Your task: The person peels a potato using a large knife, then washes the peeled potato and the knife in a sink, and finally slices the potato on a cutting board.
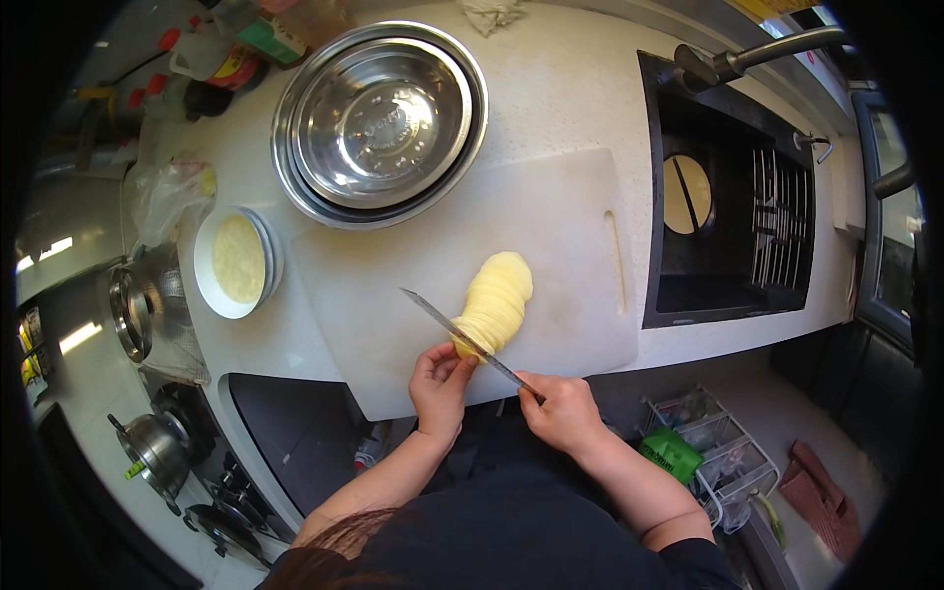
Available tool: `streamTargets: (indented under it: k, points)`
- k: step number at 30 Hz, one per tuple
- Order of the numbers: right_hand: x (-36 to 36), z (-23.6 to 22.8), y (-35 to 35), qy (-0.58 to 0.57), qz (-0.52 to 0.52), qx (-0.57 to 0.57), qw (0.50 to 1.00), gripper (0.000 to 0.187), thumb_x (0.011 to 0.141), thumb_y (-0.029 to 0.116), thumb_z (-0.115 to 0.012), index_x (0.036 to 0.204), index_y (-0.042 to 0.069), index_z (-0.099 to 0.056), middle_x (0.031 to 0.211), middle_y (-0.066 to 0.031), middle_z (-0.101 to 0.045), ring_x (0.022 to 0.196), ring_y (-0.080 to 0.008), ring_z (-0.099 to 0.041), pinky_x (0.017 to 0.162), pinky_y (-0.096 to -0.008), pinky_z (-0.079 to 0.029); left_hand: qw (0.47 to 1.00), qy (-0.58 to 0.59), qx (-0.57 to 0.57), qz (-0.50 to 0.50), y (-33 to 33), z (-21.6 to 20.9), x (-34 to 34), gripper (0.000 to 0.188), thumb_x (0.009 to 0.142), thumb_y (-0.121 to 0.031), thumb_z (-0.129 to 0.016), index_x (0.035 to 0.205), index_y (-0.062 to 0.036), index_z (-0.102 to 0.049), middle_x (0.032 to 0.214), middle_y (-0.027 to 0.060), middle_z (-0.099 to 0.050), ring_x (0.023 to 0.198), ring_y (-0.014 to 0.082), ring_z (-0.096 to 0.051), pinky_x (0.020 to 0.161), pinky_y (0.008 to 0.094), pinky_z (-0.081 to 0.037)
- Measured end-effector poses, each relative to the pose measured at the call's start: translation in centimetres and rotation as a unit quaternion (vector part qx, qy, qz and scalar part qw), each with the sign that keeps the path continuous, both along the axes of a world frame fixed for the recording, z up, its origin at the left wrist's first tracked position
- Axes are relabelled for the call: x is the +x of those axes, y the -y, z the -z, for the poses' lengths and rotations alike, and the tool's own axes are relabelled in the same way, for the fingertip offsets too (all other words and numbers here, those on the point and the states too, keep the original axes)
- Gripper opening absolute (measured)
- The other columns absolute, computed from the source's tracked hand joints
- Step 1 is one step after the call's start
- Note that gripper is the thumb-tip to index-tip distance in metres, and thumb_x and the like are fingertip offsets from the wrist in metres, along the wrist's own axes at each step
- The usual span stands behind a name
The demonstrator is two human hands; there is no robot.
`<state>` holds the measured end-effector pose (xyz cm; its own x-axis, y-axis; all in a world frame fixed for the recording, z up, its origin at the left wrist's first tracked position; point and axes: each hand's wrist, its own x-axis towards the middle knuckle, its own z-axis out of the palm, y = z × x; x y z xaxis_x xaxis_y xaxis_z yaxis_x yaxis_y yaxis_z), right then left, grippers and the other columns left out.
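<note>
A row of thin pale-yellow potato slices (499,298) leans together in a fanned stack on the white cutting board (379,270). My left hand (440,388) pinches the near end of the potato between thumb and fingers. In my right hand (562,410) is the handle of a knife (429,310). Its blade slants across the near end of the potato, tip pointing up and left, just beyond my left fingertips. My right fingers wrap the handle and hide most of it.
Nested steel bowls (285,162) stand at the board's far left corner. Stacked white bowls (206,285), the top one holding something pale yellow, sit left. A black sink (678,280) with a faucet (757,59) lies right. The board's near edge overhangs the counter.
</note>
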<state>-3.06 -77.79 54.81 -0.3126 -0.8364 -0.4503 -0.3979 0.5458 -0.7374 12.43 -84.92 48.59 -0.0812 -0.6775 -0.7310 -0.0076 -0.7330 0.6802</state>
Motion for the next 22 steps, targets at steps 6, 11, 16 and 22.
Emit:
streamTargets:
  k: [6,11,16,22]
  points:
    - [-0.46,0.18,0.15,0.003,-0.025,0.000,1.000,0.022,0.083,0.010,-0.063,0.102,0.009,-0.073,0.073,-0.0173,-0.066,0.065,-0.0358,-0.065,0.061,-0.0441,-0.053,1.000,-0.005,-0.010,-0.011,-0.18,-0.01,-0.17,0.033,0.084,0.004,-0.071,0.111,0.0032,-0.053,0.095,0.0094,-0.065,0.086,0.0128,-0.064,0.078,0.0239,-0.053]
    - [-0.74,0.23,0.42,0.000,-0.041,-0.002,0.999,0.022,0.083,0.010,-0.063,0.102,0.009,-0.073,0.072,-0.0170,-0.066,0.065,-0.0356,-0.065,0.061,-0.0441,-0.053,1.000,-0.006,-0.010,-0.012,-0.27,0.07,-0.12,0.032,0.084,0.005,-0.071,0.111,0.0031,-0.053,0.096,0.0098,-0.065,0.087,0.0129,-0.064,0.079,0.0242,-0.053]
    - [-0.73,0.59,0.28,0.006,-0.037,-0.013,0.999,0.021,0.083,0.010,-0.063,0.102,0.009,-0.072,0.072,-0.0167,-0.066,0.064,-0.0357,-0.065,0.060,-0.0441,-0.053,1.000,-0.010,-0.010,-0.018,-0.37,0.20,-0.10,0.032,0.084,0.005,-0.071,0.111,0.0031,-0.053,0.096,0.0097,-0.065,0.087,0.0130,-0.064,0.079,0.0243,-0.053]
    - [-0.83,0.69,0.38,0.008,-0.042,-0.001,0.999,0.022,0.084,0.010,-0.063,0.104,0.009,-0.072,0.071,-0.0166,-0.066,0.064,-0.0358,-0.065,0.060,-0.0437,-0.053,1.000,-0.003,-0.014,-0.010,-0.36,0.27,-0.10,0.032,0.084,0.005,-0.071,0.111,0.0027,-0.053,0.097,0.0100,-0.065,0.088,0.0134,-0.064,0.079,0.0246,-0.053]
